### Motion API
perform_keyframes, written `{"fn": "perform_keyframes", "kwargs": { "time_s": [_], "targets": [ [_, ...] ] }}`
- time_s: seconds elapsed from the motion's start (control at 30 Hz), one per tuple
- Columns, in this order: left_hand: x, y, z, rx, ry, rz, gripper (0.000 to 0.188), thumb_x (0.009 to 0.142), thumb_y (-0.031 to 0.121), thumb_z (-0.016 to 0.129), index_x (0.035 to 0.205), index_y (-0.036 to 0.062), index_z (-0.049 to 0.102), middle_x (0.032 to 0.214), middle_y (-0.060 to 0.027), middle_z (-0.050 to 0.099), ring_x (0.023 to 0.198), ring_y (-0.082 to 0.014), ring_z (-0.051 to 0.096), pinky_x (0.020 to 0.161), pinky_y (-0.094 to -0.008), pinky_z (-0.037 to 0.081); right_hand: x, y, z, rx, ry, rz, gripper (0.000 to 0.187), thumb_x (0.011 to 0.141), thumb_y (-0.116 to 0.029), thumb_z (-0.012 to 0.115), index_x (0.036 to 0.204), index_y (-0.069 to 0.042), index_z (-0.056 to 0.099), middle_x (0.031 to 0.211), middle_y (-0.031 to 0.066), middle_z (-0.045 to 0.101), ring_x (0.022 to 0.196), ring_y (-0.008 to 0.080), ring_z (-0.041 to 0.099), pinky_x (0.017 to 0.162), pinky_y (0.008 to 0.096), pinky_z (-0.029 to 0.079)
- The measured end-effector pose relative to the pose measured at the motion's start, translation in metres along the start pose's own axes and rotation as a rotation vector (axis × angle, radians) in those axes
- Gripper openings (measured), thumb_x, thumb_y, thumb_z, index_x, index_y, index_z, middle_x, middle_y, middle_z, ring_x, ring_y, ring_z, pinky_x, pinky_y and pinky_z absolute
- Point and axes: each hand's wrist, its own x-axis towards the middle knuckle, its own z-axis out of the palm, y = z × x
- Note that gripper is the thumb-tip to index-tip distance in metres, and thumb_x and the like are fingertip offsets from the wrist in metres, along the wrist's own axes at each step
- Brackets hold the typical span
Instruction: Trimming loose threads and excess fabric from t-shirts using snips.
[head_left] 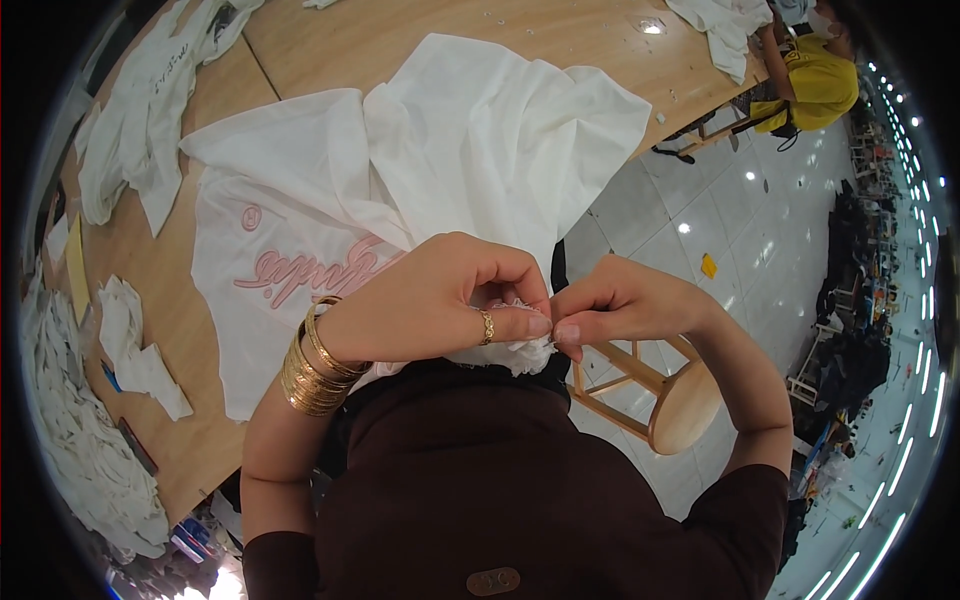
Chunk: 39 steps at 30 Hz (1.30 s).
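A white garment [490, 130] with pink embroidered lettering spreads over the near edge of the table, in front of my body. Its gathered, rough-edged end is bunched up between my hands. My left hand [450, 295], with gold bangles and a ring, is closed on this bunch, thumb pressed on top. Touching it from the right, my right hand [625, 300] has thumb and forefinger pinched together at the bunch's edge. Whatever lies between those right fingertips is too small to make out.
White cloth pieces [130, 120] and a large white heap [85, 420] lie along the left of the wooden table [330, 45]. A wooden stool [690, 410] stands at my right on the tiled floor. Far right, a person in yellow [815, 85] sits by the table.
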Motion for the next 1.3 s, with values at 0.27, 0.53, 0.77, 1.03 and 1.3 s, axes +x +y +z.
{"fn": "perform_keyframes", "kwargs": {
  "time_s": [0.27, 0.53, 0.77, 1.03, 1.3],
  "targets": [
    [0.000, 0.006, 0.000, 0.031, -0.016, -0.023, 0.015, 0.080, 0.016, 0.065, 0.087, 0.0019, 0.063, 0.076, -0.0011, 0.063, 0.072, -0.0068, 0.055, 0.068, -0.0226, 0.045, -0.002, -0.008, -0.001, -0.122, 0.025, 0.009, 0.032, 0.089, -0.032, 0.056, 0.072, -0.005, 0.060, 0.058, -0.0023, 0.050, 0.053, 0.0061, 0.040, 0.050, 0.0240, 0.032],
    [0.001, 0.002, 0.000, 0.042, -0.023, -0.039, 0.015, 0.080, 0.013, 0.063, 0.088, 0.0000, 0.063, 0.077, -0.0034, 0.064, 0.072, -0.0079, 0.056, 0.068, -0.0233, 0.045, -0.001, -0.009, -0.006, -0.256, 0.011, -0.038, 0.023, 0.088, -0.026, 0.058, 0.082, -0.004, 0.063, 0.057, 0.0014, 0.053, 0.050, 0.0093, 0.043, 0.047, 0.0258, 0.034],
    [-0.005, -0.002, 0.000, -0.002, 0.152, -0.014, 0.016, 0.082, 0.017, 0.064, 0.085, 0.0020, 0.060, 0.076, 0.0020, 0.059, 0.070, -0.0047, 0.051, 0.066, -0.0214, 0.043, 0.001, 0.006, -0.006, -0.064, 0.076, -0.065, 0.028, 0.086, -0.031, 0.060, 0.082, -0.003, 0.060, 0.067, -0.0003, 0.057, 0.057, 0.0072, 0.045, 0.052, 0.0239, 0.035],
    [-0.020, -0.005, 0.005, -0.096, 0.516, 0.070, 0.010, 0.085, 0.009, 0.059, 0.087, -0.0003, 0.058, 0.078, -0.0004, 0.060, 0.071, -0.0066, 0.052, 0.069, -0.0226, 0.043, 0.039, 0.009, 0.060, -0.439, 1.108, -0.491, 0.027, 0.066, -0.005, 0.075, 0.089, -0.005, 0.060, 0.070, -0.0027, 0.047, 0.057, 0.0041, 0.040, 0.049, 0.0199, 0.031],
    [-0.023, -0.011, 0.002, -0.092, 0.455, 0.170, 0.011, 0.088, 0.013, 0.057, 0.091, 0.0025, 0.054, 0.085, 0.0016, 0.054, 0.078, -0.0057, 0.050, 0.074, -0.0218, 0.042, 0.022, -0.009, 0.046, 0.182, 0.823, -0.283, 0.012, 0.076, -0.008, 0.067, 0.083, -0.001, 0.061, 0.079, 0.0001, 0.049, 0.068, 0.0071, 0.050, 0.057, 0.0213, 0.039]
  ]
}}
